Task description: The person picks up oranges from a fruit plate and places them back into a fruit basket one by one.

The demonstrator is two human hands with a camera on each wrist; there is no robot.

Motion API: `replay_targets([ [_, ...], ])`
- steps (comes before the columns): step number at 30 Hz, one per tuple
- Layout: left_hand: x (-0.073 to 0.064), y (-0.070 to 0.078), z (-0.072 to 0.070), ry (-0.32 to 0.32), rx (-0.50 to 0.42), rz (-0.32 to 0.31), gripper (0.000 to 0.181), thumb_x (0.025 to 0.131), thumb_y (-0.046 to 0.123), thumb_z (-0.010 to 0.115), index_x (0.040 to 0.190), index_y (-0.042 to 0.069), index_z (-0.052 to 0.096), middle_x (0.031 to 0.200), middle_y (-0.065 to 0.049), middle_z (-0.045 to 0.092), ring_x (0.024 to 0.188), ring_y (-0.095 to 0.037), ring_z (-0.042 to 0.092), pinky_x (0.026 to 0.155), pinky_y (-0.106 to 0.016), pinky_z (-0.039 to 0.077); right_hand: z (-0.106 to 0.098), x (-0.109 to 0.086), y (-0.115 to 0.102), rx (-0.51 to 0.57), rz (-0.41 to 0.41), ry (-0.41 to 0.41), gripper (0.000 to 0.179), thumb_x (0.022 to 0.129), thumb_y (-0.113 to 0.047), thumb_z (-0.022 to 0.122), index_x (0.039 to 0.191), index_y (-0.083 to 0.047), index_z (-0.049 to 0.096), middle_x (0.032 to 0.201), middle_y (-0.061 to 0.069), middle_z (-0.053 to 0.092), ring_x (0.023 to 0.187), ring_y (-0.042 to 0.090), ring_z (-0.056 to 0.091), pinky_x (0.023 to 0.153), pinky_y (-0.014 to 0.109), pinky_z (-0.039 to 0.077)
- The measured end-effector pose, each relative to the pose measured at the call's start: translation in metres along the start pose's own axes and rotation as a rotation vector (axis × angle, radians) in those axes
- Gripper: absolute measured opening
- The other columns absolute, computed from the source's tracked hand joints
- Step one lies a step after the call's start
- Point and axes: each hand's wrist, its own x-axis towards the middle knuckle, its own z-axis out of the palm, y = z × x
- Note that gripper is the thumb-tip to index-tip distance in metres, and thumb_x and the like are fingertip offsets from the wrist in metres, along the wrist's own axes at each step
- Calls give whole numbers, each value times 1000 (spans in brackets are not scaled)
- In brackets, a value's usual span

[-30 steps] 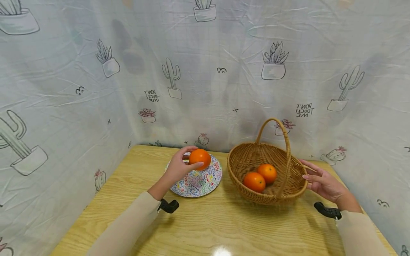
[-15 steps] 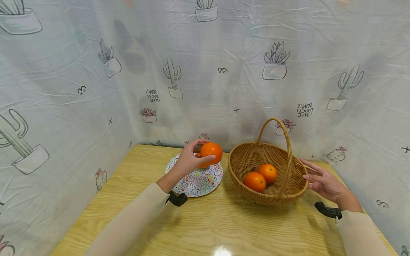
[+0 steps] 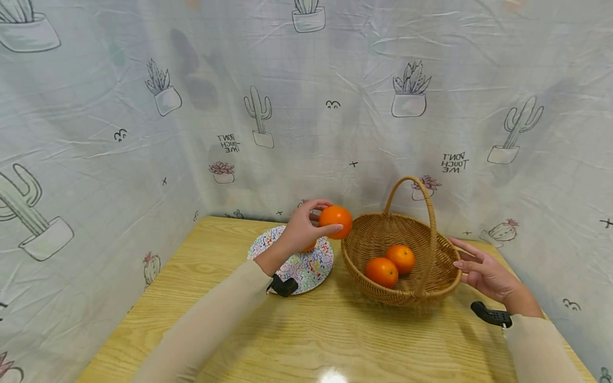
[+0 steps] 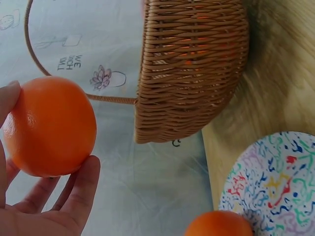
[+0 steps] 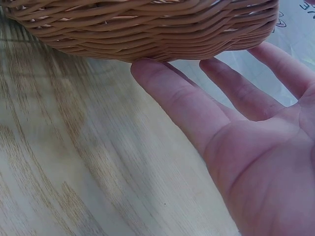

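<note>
My left hand (image 3: 304, 229) holds an orange (image 3: 336, 222) between thumb and fingers, raised over the gap between the plate and the basket. In the left wrist view this orange (image 4: 51, 127) looks smooth and round. Behind the hand, another orange (image 3: 309, 247) lies on the colourfully patterned plate (image 3: 313, 271), mostly hidden in the head view. The wicker basket (image 3: 356, 268) has an arched handle, and two oranges (image 3: 381, 272) sit inside it. My right hand (image 3: 490, 276) touches the basket's right side with extended fingers (image 5: 172, 93).
Everything stands on a light wooden table (image 3: 306, 330). A fabric backdrop (image 3: 306, 138) with cactus drawings rises right behind the plate and basket and along both sides. Black cameras are strapped to both wrists.
The left hand has lifted the orange from over the plate and carried it right and up towards the basket, uncovering part of another orange. The right hand and basket have stayed put.
</note>
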Motion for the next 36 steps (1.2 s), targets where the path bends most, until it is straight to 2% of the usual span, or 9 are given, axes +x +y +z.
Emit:
replay_targets([
  [6,9,6,8,-18,-9,16,54,85,38,84,133,24,62,131,-5,61,108,-24,67,83,-39,61,0,-1,1,-13,-3,7,63,106,10,31,158,-24,38,147,-7,57,126,16,65,99,37,58],
  [14,25,16,28,-35,-49,-9,55,86,38,84,134,25,62,131,-5,61,107,-25,67,83,-37,61,-2,-1,0,-6,-14,-7,64,106,10,30,160,-23,36,149,-7,55,125,16,65,98,36,58],
  [21,42,21,47,-13,-11,-39,55,83,43,85,131,27,64,125,0,66,106,-20,65,82,-35,60,-3,0,1,-20,-13,-1,64,106,10,30,160,-24,37,149,-10,53,126,14,64,98,35,59],
  [26,55,22,58,-13,-67,-51,51,84,40,85,128,24,64,122,-2,65,104,-21,63,81,-35,59,-7,2,1,-16,-9,-1,63,106,10,31,159,-24,38,147,-8,56,126,15,64,98,35,58],
  [32,70,20,71,-16,-125,-76,49,85,36,85,127,22,64,123,-6,62,101,-20,63,78,-32,59,-10,4,-1,-25,0,3,63,106,9,32,159,-24,38,148,-12,54,126,13,64,97,35,59],
  [36,78,21,81,-3,-131,-101,51,83,35,87,126,21,64,124,-6,61,100,-20,61,78,-32,57,-13,7,-2,-28,3,9,63,106,9,33,159,-24,37,148,-13,53,126,13,64,97,36,59],
])
